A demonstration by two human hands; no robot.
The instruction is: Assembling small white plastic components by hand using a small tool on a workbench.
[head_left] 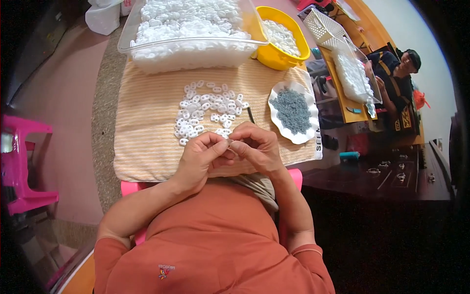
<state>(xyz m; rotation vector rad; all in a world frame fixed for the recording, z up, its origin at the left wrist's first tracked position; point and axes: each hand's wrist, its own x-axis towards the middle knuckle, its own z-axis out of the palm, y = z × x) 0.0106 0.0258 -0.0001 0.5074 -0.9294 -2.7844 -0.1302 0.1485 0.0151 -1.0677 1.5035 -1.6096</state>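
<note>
My left hand (201, 156) and my right hand (257, 149) meet at the near side of the cloth, thumbs and forefingers pinched together. Between the fingertips shows a trace of something small and pale, mostly hidden, so its kind cannot be told. Just beyond the fingers lie many small white plastic pieces (195, 106), rounded and with two holes each, spread in a loose patch. To the right of them rests a thin dark stick-like object (251, 115). A white wavy-rimmed dish (294, 139) farther right holds a heap of tiny grey-blue parts (292, 111).
A striped cloth (142, 122) covers the work surface. At its far side stand a big clear bin (191, 49) full of white pieces and a yellow basin (276, 61). A pink stool (29, 161) is on the left. Another person (399, 73) sits at a table on the right.
</note>
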